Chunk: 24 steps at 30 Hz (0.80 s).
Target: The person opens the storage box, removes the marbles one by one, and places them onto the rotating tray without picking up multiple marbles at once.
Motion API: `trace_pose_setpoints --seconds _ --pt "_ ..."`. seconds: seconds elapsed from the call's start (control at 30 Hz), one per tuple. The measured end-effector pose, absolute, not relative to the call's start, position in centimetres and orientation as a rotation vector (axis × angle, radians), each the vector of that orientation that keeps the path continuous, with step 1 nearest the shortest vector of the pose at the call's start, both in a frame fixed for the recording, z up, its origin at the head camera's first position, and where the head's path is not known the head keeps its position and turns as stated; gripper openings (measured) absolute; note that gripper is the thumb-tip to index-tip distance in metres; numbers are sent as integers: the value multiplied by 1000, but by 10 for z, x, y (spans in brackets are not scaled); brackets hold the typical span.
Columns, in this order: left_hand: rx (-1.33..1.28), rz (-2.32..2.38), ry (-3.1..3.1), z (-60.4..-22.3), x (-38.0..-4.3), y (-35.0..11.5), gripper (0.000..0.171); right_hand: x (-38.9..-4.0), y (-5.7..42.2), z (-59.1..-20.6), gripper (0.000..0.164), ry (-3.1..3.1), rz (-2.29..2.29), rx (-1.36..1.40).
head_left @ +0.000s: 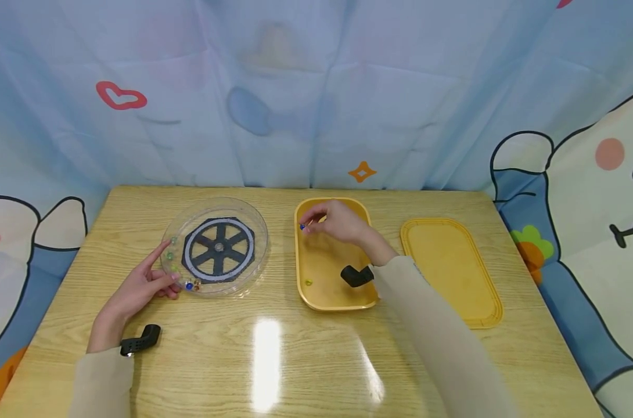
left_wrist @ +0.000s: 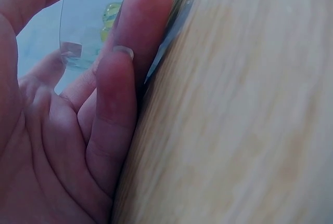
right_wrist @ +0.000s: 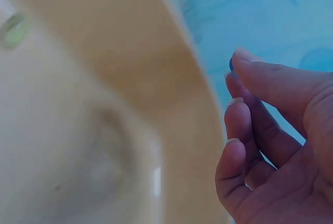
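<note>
At the left of the table, my left hand [head_left: 141,287] holds the near-left rim of a clear round dish [head_left: 259,255], index finger and thumb spread along its edge. Several small shiny beads line the dish's left side, among them a green bead [head_left: 171,256], a blue one and an amber one; yellow beads [left_wrist: 109,21] show through its wall in the left wrist view. Over the far part of a yellow tray [head_left: 327,267], my right hand [head_left: 340,220] pinches a small blue bead [head_left: 302,227] between thumb and index finger. One yellow-green bead [head_left: 308,283] lies in that tray.
A black six-spoked wheel shape with a pale ring [head_left: 219,247] shows in the middle of the dish. A second yellow piece, flat and lid-like [head_left: 452,267], lies to the right, partly behind the right forearm. A blue patterned curtain [head_left: 295,93] hangs behind the wooden table [head_left: 212,360].
</note>
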<state>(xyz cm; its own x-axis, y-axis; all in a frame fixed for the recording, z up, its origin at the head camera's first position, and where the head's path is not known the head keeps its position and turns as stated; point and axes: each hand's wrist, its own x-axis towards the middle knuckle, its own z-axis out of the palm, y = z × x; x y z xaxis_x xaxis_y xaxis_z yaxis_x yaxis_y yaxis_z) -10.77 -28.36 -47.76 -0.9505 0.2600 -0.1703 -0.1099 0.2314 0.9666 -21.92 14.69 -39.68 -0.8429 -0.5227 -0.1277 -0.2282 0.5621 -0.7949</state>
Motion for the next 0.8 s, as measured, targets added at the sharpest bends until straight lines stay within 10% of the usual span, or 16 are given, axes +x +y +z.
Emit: trace_pose_setpoints --seconds 0.8 --pt "154 1815 2180 -476 -107 -283 83 -193 54 -391 17 2474 -1268 -744"
